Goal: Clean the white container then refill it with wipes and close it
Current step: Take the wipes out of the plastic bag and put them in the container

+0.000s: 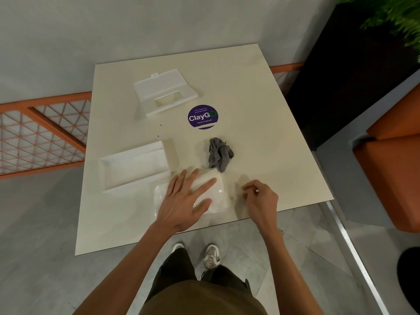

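Plastic-wrapped wipes pack [218,196] is pressed flat under the open left hand [184,201]; the right hand [261,198], fingers pinched, apparently empty, is beside it. Refill step judged begun; unwrapping is called for next, the white container [134,167] lying open just left.

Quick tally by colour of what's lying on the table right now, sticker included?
White: 3 - container base, lid, pack of wipes
Grey: 1 - crumpled cloth
Purple: 1 - round ClayGo sticker
Total: 5
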A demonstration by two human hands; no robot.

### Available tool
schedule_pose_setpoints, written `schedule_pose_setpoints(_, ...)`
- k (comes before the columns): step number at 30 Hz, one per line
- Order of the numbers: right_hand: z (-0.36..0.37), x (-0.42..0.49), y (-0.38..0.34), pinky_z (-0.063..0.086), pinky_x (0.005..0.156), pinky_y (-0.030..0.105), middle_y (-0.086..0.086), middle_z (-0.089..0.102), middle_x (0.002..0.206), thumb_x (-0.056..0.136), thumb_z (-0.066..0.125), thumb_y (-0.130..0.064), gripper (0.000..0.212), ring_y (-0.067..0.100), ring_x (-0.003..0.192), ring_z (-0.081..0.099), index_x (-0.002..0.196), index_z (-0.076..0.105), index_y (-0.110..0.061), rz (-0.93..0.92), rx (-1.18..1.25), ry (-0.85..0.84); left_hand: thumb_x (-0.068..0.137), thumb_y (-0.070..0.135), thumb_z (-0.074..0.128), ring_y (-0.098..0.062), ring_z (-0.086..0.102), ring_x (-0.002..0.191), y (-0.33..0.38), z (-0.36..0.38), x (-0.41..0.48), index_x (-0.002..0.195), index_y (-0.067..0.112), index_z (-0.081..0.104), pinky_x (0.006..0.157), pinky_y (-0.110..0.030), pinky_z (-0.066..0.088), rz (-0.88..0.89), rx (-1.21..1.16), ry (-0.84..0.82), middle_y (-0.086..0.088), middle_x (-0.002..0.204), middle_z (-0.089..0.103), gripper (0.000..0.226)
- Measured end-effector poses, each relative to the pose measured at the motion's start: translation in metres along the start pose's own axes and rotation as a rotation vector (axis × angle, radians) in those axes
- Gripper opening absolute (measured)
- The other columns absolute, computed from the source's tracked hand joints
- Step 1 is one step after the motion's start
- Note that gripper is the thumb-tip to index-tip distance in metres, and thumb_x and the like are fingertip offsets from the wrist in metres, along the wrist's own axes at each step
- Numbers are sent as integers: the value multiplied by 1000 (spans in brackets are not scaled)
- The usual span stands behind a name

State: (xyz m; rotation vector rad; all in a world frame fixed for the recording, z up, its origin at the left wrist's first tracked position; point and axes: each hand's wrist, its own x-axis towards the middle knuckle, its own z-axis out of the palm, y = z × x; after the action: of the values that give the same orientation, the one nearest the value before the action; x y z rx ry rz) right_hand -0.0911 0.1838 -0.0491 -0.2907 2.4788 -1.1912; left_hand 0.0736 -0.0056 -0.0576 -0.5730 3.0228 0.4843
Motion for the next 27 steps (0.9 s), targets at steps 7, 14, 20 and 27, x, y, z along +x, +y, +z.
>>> schedule_pose_setpoints(7,9,1,8,52,100,43,8,58,121,101,60,-18,21,30,115,52,101,79,-9,-201,-384,-76,113,60,22,-23,-1,165,-2,4,-2,167,50,7,133,-49,9,15,13,28,8,178,7,57)
schedule_pose_setpoints(14,5,-7,-11,46,94,23,-4,60,115,98,67,-4,24,16,108,56,106,78,-24,-289,-166,-17,115,42,23,-17,6,165,-4,8,-5,170,33,17,133,-47,12,0,-88,90,12,176,21,56)
schedule_pose_setpoints(20,26,-13,-26,54,93,37,-13,67,97,99,71,-30,11,13,95,64,109,74,-27,-279,-123,-149,110,36,45,-18,11,165,0,6,-4,163,25,40,133,-49,14,32,-206,192,6,176,21,55)
schedule_pose_setpoints(27,24,-31,-46,57,93,29,-15,77,111,106,59,-17,26,6,103,72,121,70,-35,-151,265,-283,97,39,72,-24,54,119,26,-6,-3,123,21,72,97,-45,49,-23,-229,435,1,125,57,32)
